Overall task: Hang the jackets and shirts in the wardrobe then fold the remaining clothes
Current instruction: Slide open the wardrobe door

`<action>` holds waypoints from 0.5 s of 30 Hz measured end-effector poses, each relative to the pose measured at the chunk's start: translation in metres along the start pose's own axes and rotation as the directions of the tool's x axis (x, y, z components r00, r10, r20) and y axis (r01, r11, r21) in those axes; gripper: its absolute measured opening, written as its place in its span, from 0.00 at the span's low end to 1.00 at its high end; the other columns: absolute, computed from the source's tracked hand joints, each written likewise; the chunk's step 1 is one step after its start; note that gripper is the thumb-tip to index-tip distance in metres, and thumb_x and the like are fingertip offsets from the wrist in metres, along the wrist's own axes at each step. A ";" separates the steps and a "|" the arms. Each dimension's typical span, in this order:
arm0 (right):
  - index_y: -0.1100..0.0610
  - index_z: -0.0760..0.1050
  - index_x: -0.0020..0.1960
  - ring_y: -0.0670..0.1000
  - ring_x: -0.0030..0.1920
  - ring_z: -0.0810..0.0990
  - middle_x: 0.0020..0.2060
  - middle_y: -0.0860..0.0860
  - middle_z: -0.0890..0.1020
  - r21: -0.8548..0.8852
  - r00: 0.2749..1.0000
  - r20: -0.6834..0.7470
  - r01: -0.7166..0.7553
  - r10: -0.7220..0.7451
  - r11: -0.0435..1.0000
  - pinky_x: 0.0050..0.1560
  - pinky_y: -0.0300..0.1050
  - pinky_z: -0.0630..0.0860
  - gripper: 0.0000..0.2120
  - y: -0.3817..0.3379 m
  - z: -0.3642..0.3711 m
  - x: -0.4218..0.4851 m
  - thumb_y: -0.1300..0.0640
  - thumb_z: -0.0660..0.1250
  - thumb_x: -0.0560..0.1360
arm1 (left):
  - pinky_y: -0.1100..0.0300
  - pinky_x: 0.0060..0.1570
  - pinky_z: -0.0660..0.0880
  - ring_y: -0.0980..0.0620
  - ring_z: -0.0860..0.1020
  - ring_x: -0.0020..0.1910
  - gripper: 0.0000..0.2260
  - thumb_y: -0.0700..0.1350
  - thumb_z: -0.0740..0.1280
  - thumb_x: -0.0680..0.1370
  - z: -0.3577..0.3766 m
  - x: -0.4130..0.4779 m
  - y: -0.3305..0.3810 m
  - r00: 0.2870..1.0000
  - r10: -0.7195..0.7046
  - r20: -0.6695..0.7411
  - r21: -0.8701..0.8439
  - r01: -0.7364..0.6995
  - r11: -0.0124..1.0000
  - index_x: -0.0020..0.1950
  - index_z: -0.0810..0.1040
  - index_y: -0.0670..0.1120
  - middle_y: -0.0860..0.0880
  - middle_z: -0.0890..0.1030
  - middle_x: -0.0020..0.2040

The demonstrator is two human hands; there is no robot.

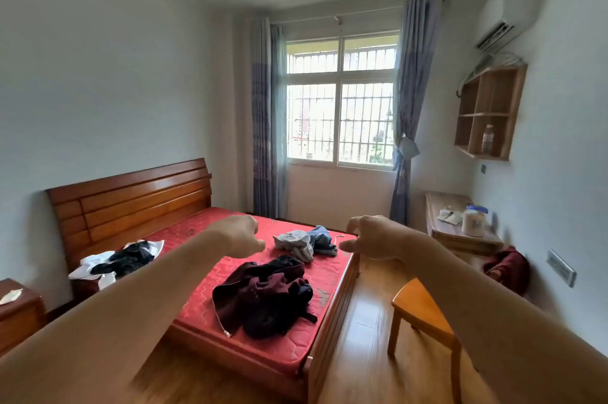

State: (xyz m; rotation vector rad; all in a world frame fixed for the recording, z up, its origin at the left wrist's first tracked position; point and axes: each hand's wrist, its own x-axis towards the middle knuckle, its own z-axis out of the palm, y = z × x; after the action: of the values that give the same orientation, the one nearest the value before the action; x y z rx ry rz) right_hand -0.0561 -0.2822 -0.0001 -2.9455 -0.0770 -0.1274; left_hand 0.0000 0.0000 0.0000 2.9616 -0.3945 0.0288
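Both my arms reach out over the bed [289, 347] with its red mattress. My left hand [238, 236] is held in the air with its fingers curled under, and it holds nothing. My right hand [363, 236] hangs with loosely curled fingers and is also empty. A heap of dark maroon and black clothes [263, 295] lies near the foot of the bed, below my hands. Grey and blue garments [304, 242] lie crumpled between my hands, further back. A black and white pile [121, 259] sits by the headboard. No wardrobe is in view.
A wooden chair [424, 308] stands on the floor right of the bed. Behind it are a desk [457, 229] with a jar and a dark red cloth [506, 267]. A nightstand [18, 311] is at the left. The window [340, 104] is straight ahead.
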 end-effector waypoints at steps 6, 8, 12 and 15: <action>0.50 0.74 0.68 0.52 0.54 0.77 0.60 0.52 0.79 -0.014 0.995 0.082 0.064 -0.062 0.998 0.53 0.46 0.77 0.25 0.006 0.011 0.106 0.39 0.67 0.77 | 0.51 0.63 0.75 0.48 0.77 0.62 0.22 0.55 0.65 0.79 0.008 0.070 -0.015 0.994 -0.108 0.029 0.016 0.108 0.994 0.70 0.75 0.47 0.48 0.78 0.66; 0.50 0.74 0.67 0.52 0.53 0.76 0.58 0.52 0.79 -0.021 0.991 0.095 0.101 -0.099 0.995 0.53 0.46 0.76 0.25 0.006 0.016 0.145 0.38 0.67 0.76 | 0.50 0.63 0.75 0.48 0.77 0.62 0.23 0.56 0.65 0.79 0.008 0.093 -0.022 0.988 -0.156 0.017 0.009 0.156 0.988 0.70 0.74 0.47 0.48 0.78 0.67; 0.51 0.73 0.69 0.53 0.59 0.76 0.64 0.52 0.78 -0.008 0.973 0.148 0.182 -0.179 0.983 0.54 0.44 0.73 0.25 0.000 0.033 0.215 0.39 0.67 0.77 | 0.50 0.63 0.75 0.47 0.77 0.64 0.23 0.57 0.65 0.79 0.016 0.132 -0.049 0.965 -0.263 0.004 0.025 0.263 0.965 0.71 0.73 0.48 0.48 0.77 0.67; 0.52 0.72 0.70 0.53 0.61 0.76 0.66 0.52 0.76 0.022 0.948 0.200 0.247 -0.246 0.969 0.53 0.42 0.69 0.25 -0.015 0.051 0.262 0.39 0.67 0.78 | 0.53 0.65 0.72 0.48 0.75 0.67 0.24 0.58 0.65 0.79 0.024 0.151 -0.079 0.943 -0.333 0.025 0.027 0.332 0.943 0.73 0.72 0.50 0.49 0.76 0.69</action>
State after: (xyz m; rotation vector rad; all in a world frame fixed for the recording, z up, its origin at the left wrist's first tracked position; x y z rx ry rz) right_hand 0.2078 -0.2460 -0.0235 -2.9300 -0.4754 0.1371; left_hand 0.1663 0.0322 -0.0292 3.0103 0.1083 -0.0492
